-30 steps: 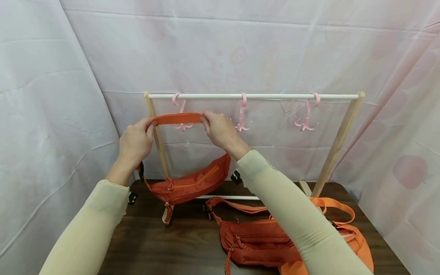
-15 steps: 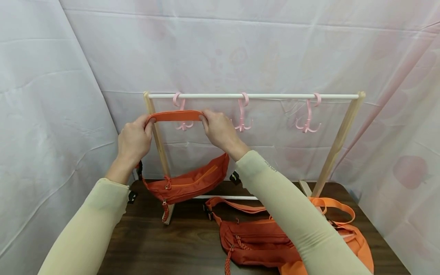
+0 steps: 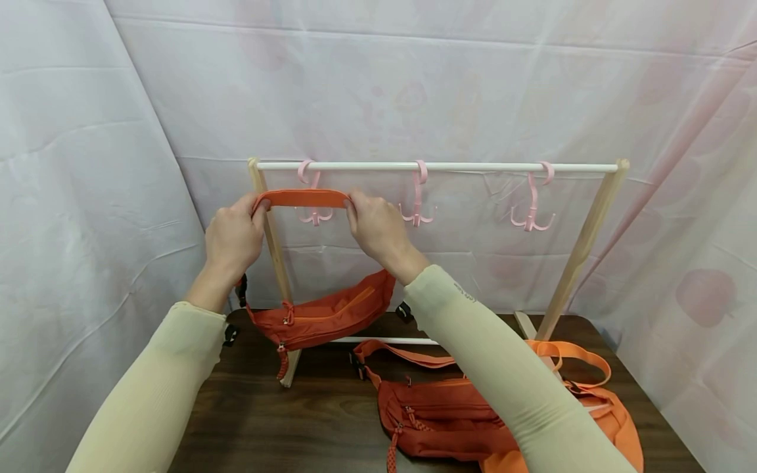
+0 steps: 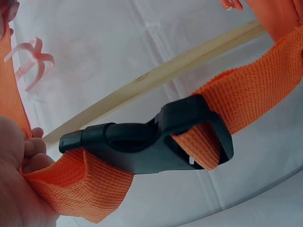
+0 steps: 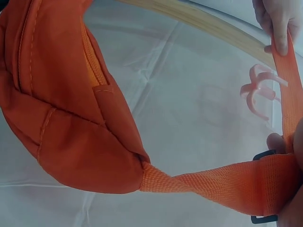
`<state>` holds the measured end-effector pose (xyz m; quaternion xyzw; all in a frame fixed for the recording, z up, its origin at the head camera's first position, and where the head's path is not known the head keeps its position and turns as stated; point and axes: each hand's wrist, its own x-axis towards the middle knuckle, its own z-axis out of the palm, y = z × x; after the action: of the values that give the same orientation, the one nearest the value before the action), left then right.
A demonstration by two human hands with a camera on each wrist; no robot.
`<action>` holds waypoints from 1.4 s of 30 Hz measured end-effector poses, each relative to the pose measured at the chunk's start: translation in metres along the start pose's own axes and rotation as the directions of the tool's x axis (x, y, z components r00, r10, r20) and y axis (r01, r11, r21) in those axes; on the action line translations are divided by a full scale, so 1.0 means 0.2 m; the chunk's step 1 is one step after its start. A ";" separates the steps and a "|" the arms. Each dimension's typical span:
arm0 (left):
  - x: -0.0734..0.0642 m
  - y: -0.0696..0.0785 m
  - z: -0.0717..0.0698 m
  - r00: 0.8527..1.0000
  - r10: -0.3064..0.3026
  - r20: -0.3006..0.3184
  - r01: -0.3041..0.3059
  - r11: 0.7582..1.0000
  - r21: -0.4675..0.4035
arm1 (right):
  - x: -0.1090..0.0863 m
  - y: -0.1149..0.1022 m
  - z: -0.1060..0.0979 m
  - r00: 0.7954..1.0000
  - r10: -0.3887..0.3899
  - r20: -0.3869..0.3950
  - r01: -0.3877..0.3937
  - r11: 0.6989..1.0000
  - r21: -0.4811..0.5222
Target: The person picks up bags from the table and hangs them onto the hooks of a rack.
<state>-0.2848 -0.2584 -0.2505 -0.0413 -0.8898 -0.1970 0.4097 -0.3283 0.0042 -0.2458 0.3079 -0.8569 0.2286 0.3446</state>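
An orange-red waist bag (image 3: 331, 318) hangs by its orange strap (image 3: 304, 198) above the table. My left hand (image 3: 233, 233) pinches one end of a stretched length of this strap, and my right hand (image 3: 381, 230) grips the other end. Just behind the strap hangs the leftmost pink hook (image 3: 315, 215), its prongs partly overlapped by the band in the head view. From the left wrist, a fastened black buckle (image 4: 137, 144) shows on the strap beside the palm. A black slider (image 5: 264, 220) sits on the strap near my right hand.
A white rail (image 3: 479, 167) on wooden legs (image 3: 582, 249) carries further pink hooks in the middle (image 3: 416, 213) and at right (image 3: 531, 220). A second red waist bag (image 3: 440, 420) and a lighter orange bag (image 3: 621, 420) lie on the dark table (image 3: 284, 427), partly under my right forearm.
Both hands have lifted the stretched strap slightly, and the bag beneath has swung a little. The middle and right pink hooks have turned slightly on the rail.
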 end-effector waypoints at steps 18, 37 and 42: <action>0.02 0.08 0.09 0.997 -0.060 -0.058 0.063 0.997 0.053 | -0.05 0.02 0.02 0.993 -0.093 -0.079 0.090 0.995 -0.038; -0.06 0.03 0.13 0.999 -0.035 -0.039 0.037 0.998 0.045 | -0.07 0.05 0.08 0.999 -0.053 -0.003 0.053 0.998 -0.031; -0.11 0.01 0.12 0.998 -0.052 -0.034 0.053 0.997 0.051 | -0.07 0.06 0.11 0.998 -0.008 0.062 0.009 1.000 -0.007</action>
<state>-0.2867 -0.2463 -0.2801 -0.0041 -0.8884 -0.1853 0.4200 -0.3383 0.0041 -0.2736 0.3173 -0.8666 0.2144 0.3198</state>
